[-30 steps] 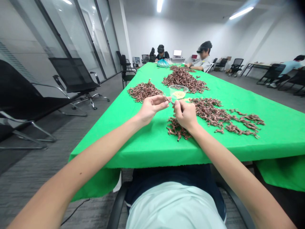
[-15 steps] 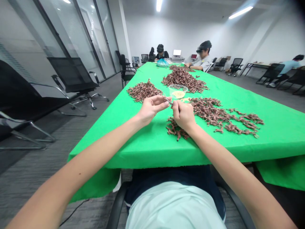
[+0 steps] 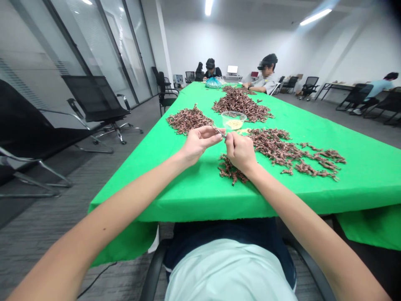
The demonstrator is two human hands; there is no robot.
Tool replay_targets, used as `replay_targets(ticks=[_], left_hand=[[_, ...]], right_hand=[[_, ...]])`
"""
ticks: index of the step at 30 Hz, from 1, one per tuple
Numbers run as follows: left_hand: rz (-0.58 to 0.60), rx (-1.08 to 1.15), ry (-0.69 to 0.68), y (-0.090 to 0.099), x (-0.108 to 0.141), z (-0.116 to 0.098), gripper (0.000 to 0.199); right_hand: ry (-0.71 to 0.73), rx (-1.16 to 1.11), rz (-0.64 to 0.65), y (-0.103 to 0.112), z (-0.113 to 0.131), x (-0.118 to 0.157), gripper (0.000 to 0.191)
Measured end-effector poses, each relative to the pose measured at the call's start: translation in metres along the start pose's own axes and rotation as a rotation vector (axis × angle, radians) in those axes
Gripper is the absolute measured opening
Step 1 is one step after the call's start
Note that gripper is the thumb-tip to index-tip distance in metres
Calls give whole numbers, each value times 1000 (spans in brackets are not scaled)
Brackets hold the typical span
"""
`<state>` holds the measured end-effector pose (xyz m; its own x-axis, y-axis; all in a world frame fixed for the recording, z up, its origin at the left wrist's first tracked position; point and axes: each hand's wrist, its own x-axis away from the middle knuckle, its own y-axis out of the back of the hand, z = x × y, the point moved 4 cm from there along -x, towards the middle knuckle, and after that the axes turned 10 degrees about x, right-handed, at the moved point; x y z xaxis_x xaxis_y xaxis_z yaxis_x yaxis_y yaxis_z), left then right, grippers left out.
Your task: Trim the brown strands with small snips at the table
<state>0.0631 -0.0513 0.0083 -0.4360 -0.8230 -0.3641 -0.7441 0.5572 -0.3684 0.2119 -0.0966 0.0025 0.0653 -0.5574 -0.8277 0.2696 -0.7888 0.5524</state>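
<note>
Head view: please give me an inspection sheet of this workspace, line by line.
Surface: long table under green cloth.
Job's things: heaps of small brown sprig-like pieces; clear plastic bowl with pale yellow contents.
Clutter: plastic bag at the table's far end.
Grips: left hand pinches a small thin piece; right hand close beside it, contact unclear.
Cables: thin black cable on the floor.
Surroundings: black mesh chairs, glass wall, seated person.
</note>
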Motion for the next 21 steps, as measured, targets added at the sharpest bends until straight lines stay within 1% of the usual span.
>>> replay_targets(ticks=[11, 17, 21], left_hand=[[8, 59, 4, 1, -1, 2, 35], [2, 107, 10, 0, -2, 1, 33], [-9, 100, 14, 0, -1, 1, 34]], right_hand=[[-11, -41, 0, 5, 2, 0, 46], [-9, -63, 1, 3, 1, 0, 46], [-10, -64, -11, 3, 0, -1, 46]])
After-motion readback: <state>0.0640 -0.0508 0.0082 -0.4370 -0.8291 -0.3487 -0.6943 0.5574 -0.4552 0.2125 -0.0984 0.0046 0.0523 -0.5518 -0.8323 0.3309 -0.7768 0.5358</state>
